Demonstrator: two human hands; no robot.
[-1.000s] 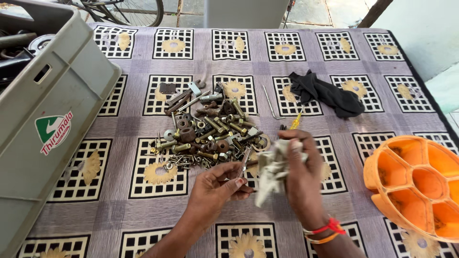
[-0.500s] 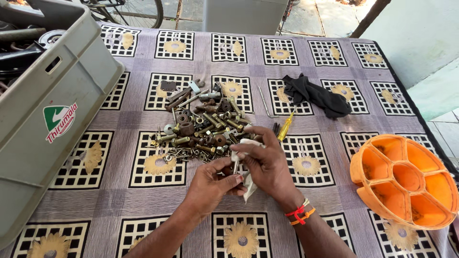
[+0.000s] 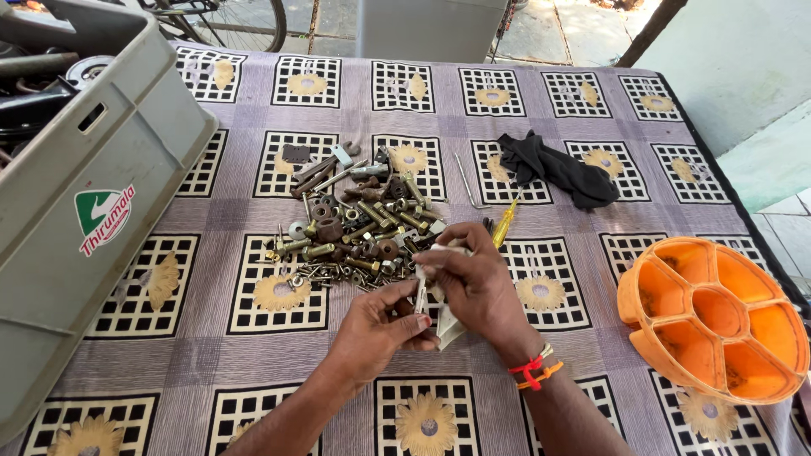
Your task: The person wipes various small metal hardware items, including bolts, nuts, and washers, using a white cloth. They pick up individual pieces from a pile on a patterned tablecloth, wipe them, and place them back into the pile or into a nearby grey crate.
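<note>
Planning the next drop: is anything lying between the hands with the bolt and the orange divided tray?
Nothing visible does. The left hand and right hand hold a bolt and pale cloth; only bare patterned tablecloth lies between them and the orange tray.

Grey plastic crate [image 3: 76,211] at left edge, near side wall facing centre. Label [image 3: 103,219] on that wall: shield-shaped green patch with white figure, red lettering beside, tilted. No other labels, signs, screens visible.
</note>
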